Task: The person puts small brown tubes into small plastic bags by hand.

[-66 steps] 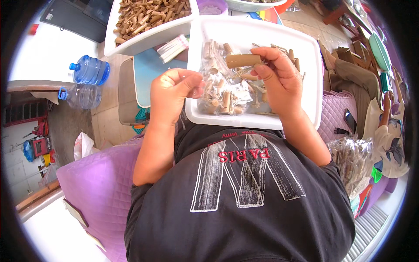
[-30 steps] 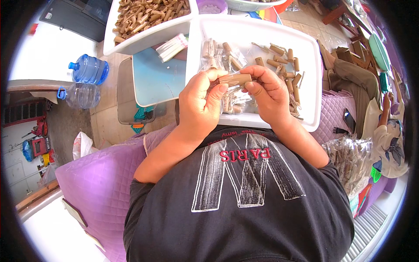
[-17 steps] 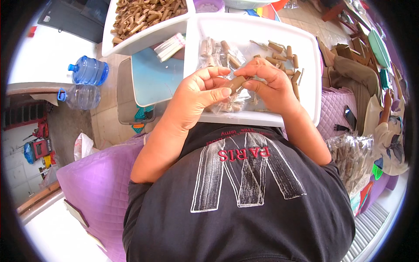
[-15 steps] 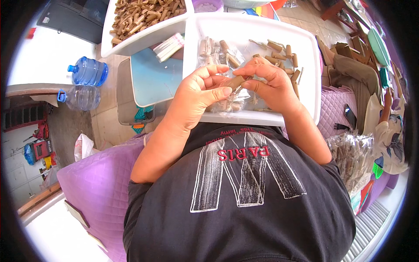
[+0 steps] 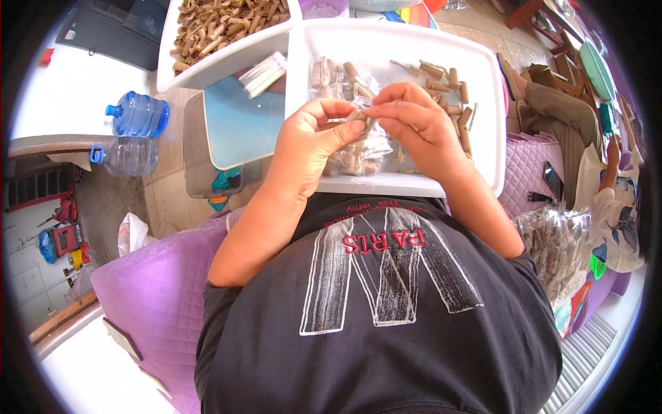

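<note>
Over a white tray [image 5: 483,83], my hands meet with their fingertips close together. My left hand [image 5: 310,138] pinches a small clear plastic bag [image 5: 363,103] between thumb and fingers; a brownish piece shows at the grip, mostly hidden by the fingers. My right hand [image 5: 420,127] has its thumb and fingers pinched on the same bag. Beneath them lie clear bags [image 5: 358,157] with brown cylindrical pieces inside. Several loose brown cylindrical pieces [image 5: 453,77] lie at the tray's right side, some next to thin straw-coloured strands.
A white bin [image 5: 231,65] full of brown pieces stands at the far left, near a bundle of white sticks [image 5: 265,72] on a light-blue lid [image 5: 238,131]. Two water bottles [image 5: 141,114] are on the left. Packed clear bags [image 5: 555,241] lie at right, near another seated person's leg [image 5: 569,114].
The brown cylindrical piece, plainly seen between my fingers before, is now mostly hidden. My right hand has moved slightly up and left, its fingertips closing on the bag beside my left fingers.
</note>
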{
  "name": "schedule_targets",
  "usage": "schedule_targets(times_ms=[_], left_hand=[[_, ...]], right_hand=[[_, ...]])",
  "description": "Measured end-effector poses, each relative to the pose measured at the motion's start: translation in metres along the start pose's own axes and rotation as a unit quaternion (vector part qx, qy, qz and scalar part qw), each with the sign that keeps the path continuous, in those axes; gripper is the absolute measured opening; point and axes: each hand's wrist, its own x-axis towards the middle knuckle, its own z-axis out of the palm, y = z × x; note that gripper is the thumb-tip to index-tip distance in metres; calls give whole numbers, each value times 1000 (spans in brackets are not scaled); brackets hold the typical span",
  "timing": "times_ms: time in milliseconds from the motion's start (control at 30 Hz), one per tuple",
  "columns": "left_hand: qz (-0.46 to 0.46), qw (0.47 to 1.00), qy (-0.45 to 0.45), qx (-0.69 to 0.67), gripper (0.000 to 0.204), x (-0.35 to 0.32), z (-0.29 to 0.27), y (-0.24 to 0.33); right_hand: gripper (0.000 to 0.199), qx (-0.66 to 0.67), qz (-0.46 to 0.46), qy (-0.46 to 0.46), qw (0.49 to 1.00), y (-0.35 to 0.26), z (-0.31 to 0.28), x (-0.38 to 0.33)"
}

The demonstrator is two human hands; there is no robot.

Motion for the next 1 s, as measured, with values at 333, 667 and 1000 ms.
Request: schedule_targets(times_ms=[333,667,1000], left_hand=[[84,996,19,1,40,-3,11,-3],[-26,995,-1,-96,20,-5,3,-9],[-47,996,-2,-82,25,-8,6,-4]], right_hand=[[18,283,226,53,931,3,5,-2],[22,39,23,53,998,-3,5,2],[15,88,28,-71,993,5,4,3]])
